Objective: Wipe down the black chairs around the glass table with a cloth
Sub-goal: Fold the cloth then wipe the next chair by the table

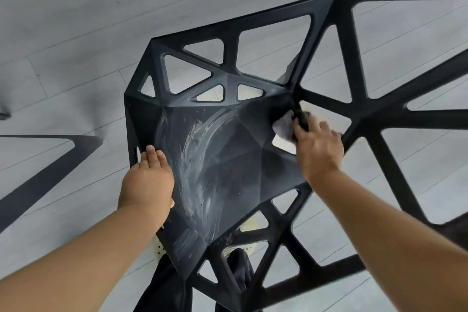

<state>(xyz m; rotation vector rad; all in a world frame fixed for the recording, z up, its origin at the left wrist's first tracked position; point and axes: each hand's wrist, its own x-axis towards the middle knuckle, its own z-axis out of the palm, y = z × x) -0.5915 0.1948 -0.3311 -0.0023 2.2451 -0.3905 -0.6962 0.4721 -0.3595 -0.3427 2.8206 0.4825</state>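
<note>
A grey plank floor (76, 20) fills the view from above. On it stands a black chair (228, 159), its solid faceted seat in the middle of the scene. A frame of bars with triangular cut-outs rings the seat on the far and near sides and spreads wide to the right. The floor shows through every opening. Whitish, smeary streaks (195, 172) sweep in curves across the left half of the seat, from the far edge down to the near corner; the right half looks darker and cleaner.

At the far left lies another dark angled bar (45, 167) (whether it belongs to a second chair or to the table I cannot tell).

Two bare forearms reach in from the near side. The left hand (148, 182) lies flat, palm down, on the left edge of the seat, fingers straight and close together. The right hand (319, 149) is at the seat's right side, where the seat meets the bars. Its fingers are curled around a bunched cloth (285, 123), part pale grey and part dark, pressed against the chair there.

At the near edge, dark trousers (162, 286) and a pale perforated slipper (159, 248) show beneath the seat.
</note>
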